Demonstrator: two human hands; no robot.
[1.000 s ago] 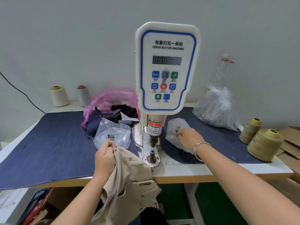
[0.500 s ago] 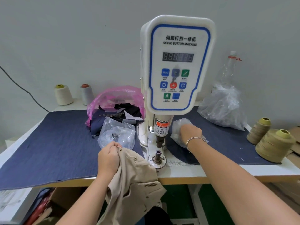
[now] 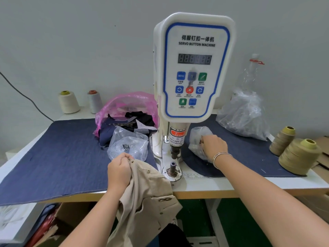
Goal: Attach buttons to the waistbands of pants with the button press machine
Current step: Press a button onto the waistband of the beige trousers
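A person works at a white worktop [image 3: 204, 184] partly covered by a dark blue denim cloth [image 3: 53, 157]. The servo button machine [image 3: 193, 68] stands upright at centre, its control panel facing the viewer and its lower die post [image 3: 173, 166] exposed on the base at the near edge. The left hand [image 3: 119, 171] is closed in a fist round the bunched waistband of the beige pants [image 3: 147, 198], holding it just left of the die post; the rest of the garment hangs over the near edge of the worktop. A metal button [image 3: 148, 170] already sits on the waistband, right of the left hand. The right hand [image 3: 212, 146], with a bracelet at the wrist, lies with curled fingers on a small clear bag [image 3: 196, 139] just right of the machine column; whether the fingertips pinch anything cannot be told. A second clear bag with metal parts [image 3: 127, 147] lies left of the machine base, and behind it a pink bag of dark fabric scraps [image 3: 124, 111]. Two pale thread cones [image 3: 68, 102] stand at the far left, two tan cones [image 3: 299, 155] at the right edge, and a large clear bag [image 3: 243, 114] at the far right.
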